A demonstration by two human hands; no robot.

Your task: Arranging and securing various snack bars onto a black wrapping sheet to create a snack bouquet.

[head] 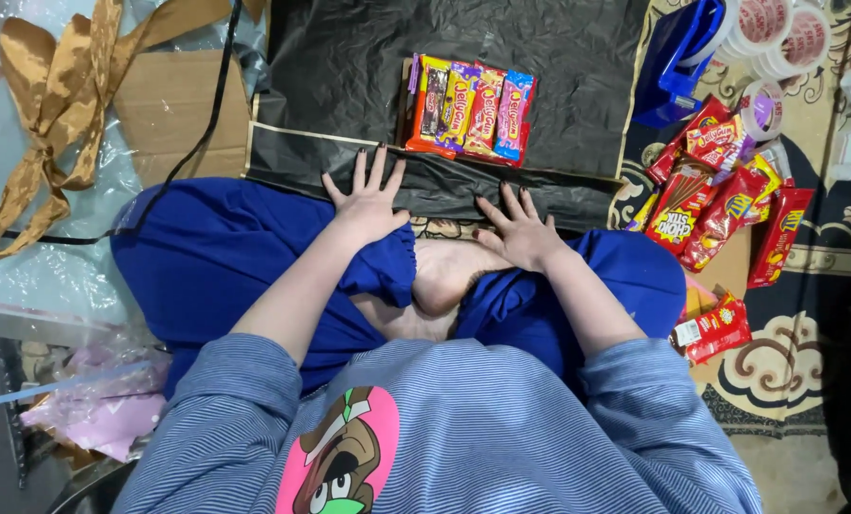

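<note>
Black plastic sheet (464,186) under both hands

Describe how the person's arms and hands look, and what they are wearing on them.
Both forearms are bare below blue, finely striped long sleeves pushed up toward the elbows. The left hand and right hand wear no gloves, and no rings or bracelets can be made out. The fingernails carry dark polish.

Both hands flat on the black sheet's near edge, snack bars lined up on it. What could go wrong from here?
1. The left hand and right hand press the folded edge of the black plastic sheet; a tug could slide or scatter the row of snack bars.
2. The thin, creased sheet might tear.
3. The loose red snack packs lie close to the right arm and could get knocked.
</note>
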